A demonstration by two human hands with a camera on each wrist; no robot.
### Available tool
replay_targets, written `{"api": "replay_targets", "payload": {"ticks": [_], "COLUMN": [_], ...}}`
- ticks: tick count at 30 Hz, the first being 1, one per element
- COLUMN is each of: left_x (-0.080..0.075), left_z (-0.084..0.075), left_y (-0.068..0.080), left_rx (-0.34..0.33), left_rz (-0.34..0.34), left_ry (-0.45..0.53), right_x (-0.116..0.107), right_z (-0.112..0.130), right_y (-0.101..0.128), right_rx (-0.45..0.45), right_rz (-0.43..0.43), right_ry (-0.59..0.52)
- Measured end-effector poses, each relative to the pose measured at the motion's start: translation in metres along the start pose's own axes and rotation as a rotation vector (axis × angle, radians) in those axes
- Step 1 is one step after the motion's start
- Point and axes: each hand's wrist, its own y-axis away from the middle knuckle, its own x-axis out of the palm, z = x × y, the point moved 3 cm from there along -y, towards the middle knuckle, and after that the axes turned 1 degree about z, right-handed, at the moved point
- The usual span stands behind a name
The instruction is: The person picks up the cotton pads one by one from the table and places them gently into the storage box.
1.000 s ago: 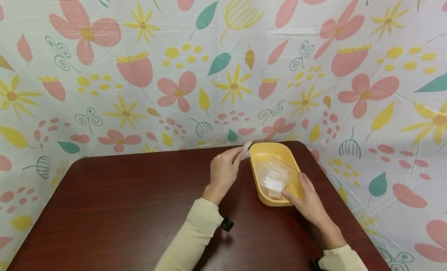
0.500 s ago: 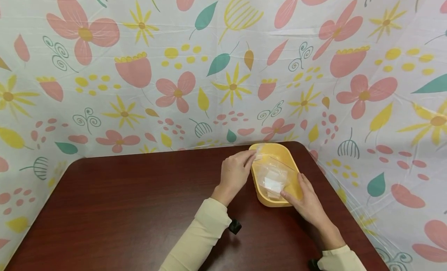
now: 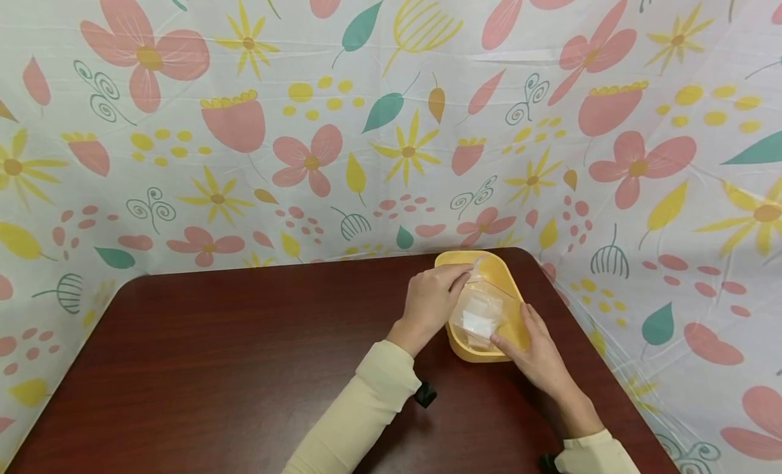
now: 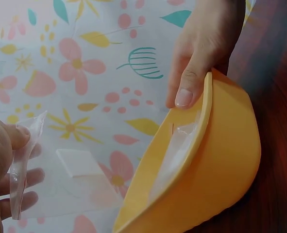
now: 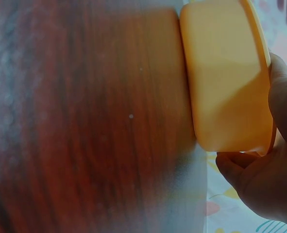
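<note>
A yellow plastic container [image 3: 473,356] stands at the table's far right. Several clear zip bags [image 3: 480,320] with white contents lie inside it. Between thumb and fingers, my left hand [image 3: 430,303] pinches another clear zip bag [image 4: 36,194] by its top edge, and the bag hangs over the container in the head view. A flat white piece [image 4: 80,163] shows in the held bag in the left wrist view. My right hand [image 3: 540,355] grips the container's near right rim, its thumb over the inner side; most of its other fingers are hidden behind the wall.
The dark red-brown wooden table [image 3: 244,352] carries the container near its far right corner. A flower-patterned cloth [image 3: 318,121] hangs close behind the table and along its right side.
My left hand has moved right with the zip bag, from beside the container's left rim to over its inside. The right hand and the container have stayed in place.
</note>
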Motion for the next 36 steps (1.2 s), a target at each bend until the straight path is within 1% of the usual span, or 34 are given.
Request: {"api": "replay_targets", "payload": {"ticks": [3, 11, 15, 18, 22, 27, 30, 36], "left_x": [0.003, 0.014, 0.022, 0.030, 0.043, 0.063, 0.072, 0.084], "left_z": [-0.003, -0.005, -0.006, -0.006, -0.006, -0.005, -0.006, -0.008], "left_y": [-0.002, -0.001, 0.000, 0.002, 0.006, 0.014, 0.018, 0.023], "left_rx": [0.019, 0.034, 0.054, 0.060, 0.067, 0.084, 0.090, 0.046], "left_rz": [0.008, 0.054, 0.067, 0.093, 0.164, 0.267, 0.312, 0.434], "left_ry": [0.005, 0.002, -0.015, -0.025, -0.049, -0.140, -0.193, -0.229], "right_x": [0.000, 0.000, -0.002, -0.002, -0.002, -0.002, -0.002, -0.002], "right_z": [-0.001, 0.002, 0.003, 0.003, 0.003, 0.002, 0.000, -0.001], "right_y": [0.000, 0.000, 0.000, 0.000, 0.000, -0.001, -0.001, -0.001], "right_rx": [0.002, 0.004, 0.003, -0.002, -0.005, -0.009, -0.015, -0.010], "right_rz": [0.001, 0.008, 0.004, -0.001, -0.005, -0.006, -0.012, -0.005], "right_ry": [-0.004, -0.002, 0.007, 0.009, 0.008, 0.012, 0.016, 0.018]}}
